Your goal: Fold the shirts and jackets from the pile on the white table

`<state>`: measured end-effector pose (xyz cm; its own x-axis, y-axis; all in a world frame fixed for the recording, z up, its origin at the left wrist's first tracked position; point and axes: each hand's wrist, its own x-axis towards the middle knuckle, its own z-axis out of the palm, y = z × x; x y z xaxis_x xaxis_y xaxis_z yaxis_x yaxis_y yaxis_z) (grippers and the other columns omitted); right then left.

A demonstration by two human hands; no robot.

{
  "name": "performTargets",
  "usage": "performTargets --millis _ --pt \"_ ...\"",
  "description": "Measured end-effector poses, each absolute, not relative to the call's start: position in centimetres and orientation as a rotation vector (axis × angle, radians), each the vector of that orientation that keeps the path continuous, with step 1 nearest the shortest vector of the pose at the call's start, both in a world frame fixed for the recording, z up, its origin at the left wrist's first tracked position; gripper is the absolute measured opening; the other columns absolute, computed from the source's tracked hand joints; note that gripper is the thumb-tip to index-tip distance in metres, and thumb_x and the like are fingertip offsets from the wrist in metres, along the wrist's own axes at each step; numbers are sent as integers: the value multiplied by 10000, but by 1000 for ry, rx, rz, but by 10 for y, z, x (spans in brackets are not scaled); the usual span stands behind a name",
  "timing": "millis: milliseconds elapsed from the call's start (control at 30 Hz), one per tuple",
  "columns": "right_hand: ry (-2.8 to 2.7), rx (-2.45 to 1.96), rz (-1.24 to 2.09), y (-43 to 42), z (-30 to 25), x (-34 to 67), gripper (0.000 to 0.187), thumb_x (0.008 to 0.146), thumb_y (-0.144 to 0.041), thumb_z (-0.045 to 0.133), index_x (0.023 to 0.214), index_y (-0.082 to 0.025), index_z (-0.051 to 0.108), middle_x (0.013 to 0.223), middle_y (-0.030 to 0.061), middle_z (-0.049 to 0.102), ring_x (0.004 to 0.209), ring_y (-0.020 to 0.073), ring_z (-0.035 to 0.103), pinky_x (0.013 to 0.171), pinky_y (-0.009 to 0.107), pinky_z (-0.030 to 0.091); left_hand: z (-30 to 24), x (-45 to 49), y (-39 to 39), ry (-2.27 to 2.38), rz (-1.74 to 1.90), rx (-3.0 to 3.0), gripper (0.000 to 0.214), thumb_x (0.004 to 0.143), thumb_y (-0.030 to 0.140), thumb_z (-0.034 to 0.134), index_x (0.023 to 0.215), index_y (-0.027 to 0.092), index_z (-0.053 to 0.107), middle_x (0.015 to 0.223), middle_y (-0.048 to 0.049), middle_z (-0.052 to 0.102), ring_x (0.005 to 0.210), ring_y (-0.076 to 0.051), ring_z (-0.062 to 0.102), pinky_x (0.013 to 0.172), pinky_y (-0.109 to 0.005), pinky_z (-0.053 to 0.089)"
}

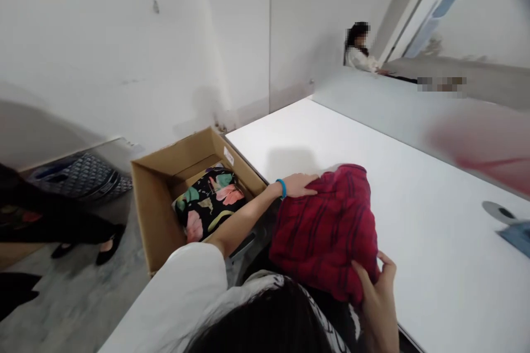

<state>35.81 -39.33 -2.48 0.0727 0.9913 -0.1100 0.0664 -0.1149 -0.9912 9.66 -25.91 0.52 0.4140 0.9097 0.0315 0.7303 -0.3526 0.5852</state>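
Note:
A red plaid cloth (327, 226), dark-striped and loosely folded, lies at the near edge of the white table (447, 231), its lower part overhanging the edge. My left hand (298, 184), with a blue band at the wrist, rests on the cloth's far left edge, fingers stretched out. At the near right corner my right hand (380, 289) grips the cloth, thumb on one side and fingers on the other. Left of the table, a cardboard box (144, 204) stands open with a folded black floral cloth (211, 201) inside. The kind of garment cannot be made out.
A low partition (372, 105) runs along the table's far side. A person (359, 58) sits beyond it. At far left stand another person's legs (78, 220) beside a patterned bag (89, 176). A round grey object (492, 210) and blue fabric (517, 237) lie at right.

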Motion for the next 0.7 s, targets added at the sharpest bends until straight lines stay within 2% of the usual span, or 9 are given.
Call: performTargets --millis 200,367,500,600,700 --pt "-1439 -1088 1423 -359 26 287 440 708 -337 642 1063 -242 401 951 18 621 799 163 613 732 323 533 66 -10 -334 1665 995 1939 379 833 401 534 1132 171 573 1128 -63 648 1006 -210 592 939 -308 424" --pt "-1747 -621 1535 -336 23 170 325 754 -240 520 1037 -220 362 1022 38 600 938 156 596 886 356 480 91 -119 -414 2135 1199 1638 468 771 467 595 1140 180 581 1142 -45 646 1049 -235 577 1005 -354 394" --pt "-2262 -573 1348 -320 -6 85 359 783 -149 459 1123 -162 342 1133 115 583 1035 170 587 932 332 445 46 -179 -461 2351 1231 1226 519 685 504 649 1078 170 591 1141 -99 646 1068 -266 571 1017 -415 388" --pt "-2820 -669 1040 -316 -25 59 372 842 -156 472 1192 -100 360 1111 176 611 1004 218 622 864 339 472 -6 -193 -474 2569 963 933 577 662 549 645 1073 148 581 1228 -206 583 1178 -336 519 1001 -496 377" --pt "-3017 -642 868 -321 -32 60 314 861 -234 530 1139 -104 467 1054 187 639 1003 271 627 851 373 471 -51 -187 -464 2618 735 944 665 610 590 677 1062 109 597 1292 -310 494 1257 -422 424 996 -558 339"
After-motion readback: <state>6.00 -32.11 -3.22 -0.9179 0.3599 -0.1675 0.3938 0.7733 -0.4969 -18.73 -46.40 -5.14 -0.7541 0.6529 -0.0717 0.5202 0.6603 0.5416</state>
